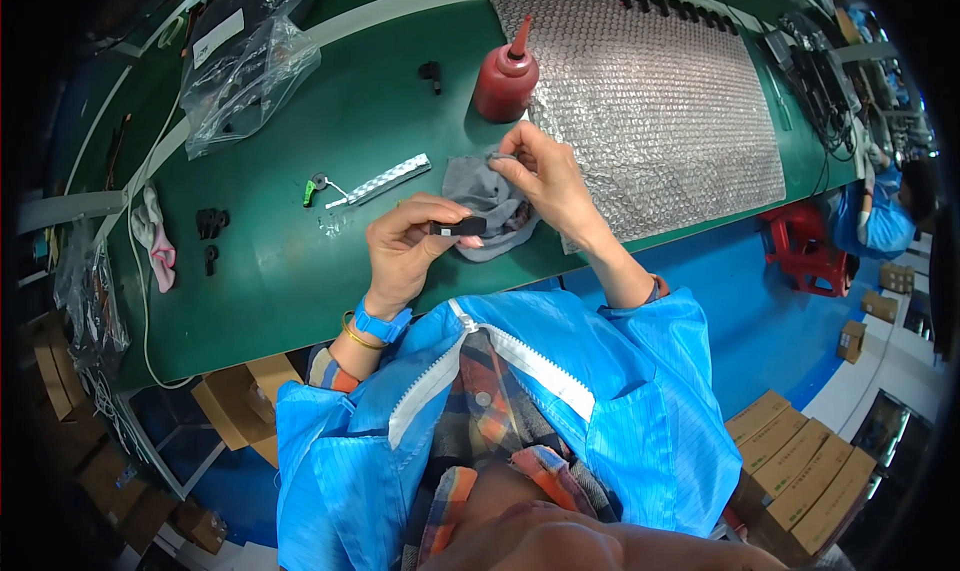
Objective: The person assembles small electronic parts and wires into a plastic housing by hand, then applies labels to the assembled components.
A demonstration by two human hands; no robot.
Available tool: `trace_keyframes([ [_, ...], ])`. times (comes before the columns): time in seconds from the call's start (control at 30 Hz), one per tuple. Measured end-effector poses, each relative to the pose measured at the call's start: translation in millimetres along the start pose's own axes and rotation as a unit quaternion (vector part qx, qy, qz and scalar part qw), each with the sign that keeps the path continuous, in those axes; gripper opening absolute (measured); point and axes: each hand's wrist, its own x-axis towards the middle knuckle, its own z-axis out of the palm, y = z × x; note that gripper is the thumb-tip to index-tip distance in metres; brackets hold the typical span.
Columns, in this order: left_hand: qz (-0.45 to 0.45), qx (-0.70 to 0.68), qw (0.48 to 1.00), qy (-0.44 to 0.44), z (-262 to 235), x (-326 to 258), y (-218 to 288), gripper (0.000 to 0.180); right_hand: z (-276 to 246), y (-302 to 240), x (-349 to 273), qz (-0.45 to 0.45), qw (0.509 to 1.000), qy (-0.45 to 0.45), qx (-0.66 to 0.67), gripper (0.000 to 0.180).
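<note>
Between the thumb and fingers of my left hand (405,246) is a small black plastic part (460,228), held just above the table. A crumpled grey cloth (478,186) lies beside it, and my right hand (548,176) pinches the cloth's upper edge. Behind the cloth stands a red squeeze bottle (505,86) with a pointed nozzle, upright on the green table (375,91). Left of the cloth are a silvery patterned strip (385,179) and a small green-and-black piece (315,189).
Bubble wrap (660,111) covers the table's right side, with several black parts (675,9) along its far edge. More black parts (212,223) and a clear plastic bag (250,71) are at left. A red stool (805,251) and a co-worker (885,211) are at far right.
</note>
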Motion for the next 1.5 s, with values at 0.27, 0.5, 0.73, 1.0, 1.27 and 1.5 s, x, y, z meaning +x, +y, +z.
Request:
trace_keyframes([
  [0.27,-0.086,-0.096,0.990,0.054,7.0,-1.9,2.0,0.020,5.0,-8.2,-12.2,-0.213,0.939,0.137,-0.232,0.009],
  [0.5,-0.065,0.055,0.994,0.074,19.5,-3.1,-1.7,0.016,33.2,-22.8,-34.8,-0.044,0.954,-0.056,0.290,0.011],
  [0.73,0.029,0.222,0.972,0.073,25.6,-5.4,1.4,0.015,43.1,-28.3,-43.2,0.046,0.892,-0.069,0.444,0.015],
  [1.0,0.076,0.300,0.949,0.062,23.7,-9.3,-1.0,0.016,46.5,-27.6,-42.2,0.017,0.883,-0.059,0.464,0.016],
  [1.27,-0.085,-0.011,0.991,0.103,33.9,-5.3,5.8,0.012,35.4,-31.7,-37.1,0.089,0.829,-0.090,0.545,0.013],
  [1.5,-0.148,-0.049,0.985,0.077,30.3,-6.6,7.8,0.013,29.0,-37.5,-41.5,0.110,0.836,-0.081,0.531,0.016],
])
